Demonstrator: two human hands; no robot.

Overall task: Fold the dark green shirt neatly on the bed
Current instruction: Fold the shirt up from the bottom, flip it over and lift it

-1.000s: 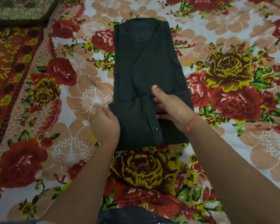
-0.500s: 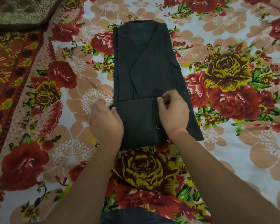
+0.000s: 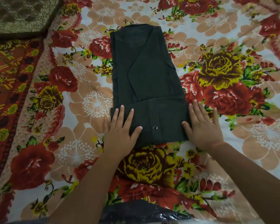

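The dark green shirt (image 3: 145,75) lies on the bed as a long narrow rectangle, collar end far from me. Its near end is folded up into a band with a small snap button (image 3: 155,127) showing. My left hand (image 3: 122,131) lies flat with spread fingers on the band's left corner. Flat on the band's right edge is my right hand (image 3: 202,125), half on the shirt and half on the sheet. Neither hand holds anything.
The bed is covered by a floral sheet (image 3: 233,126) with red and yellow roses. A red patterned border (image 3: 11,88) runs down the left, and a brown embroidered cushion (image 3: 19,13) fills the top left corner. Something dark and shiny (image 3: 136,212) lies at the bottom edge.
Both hands have let go of the folded band's edge and flattened out. My right hand slid from the band's middle to its right edge; my left spread over the left corner.
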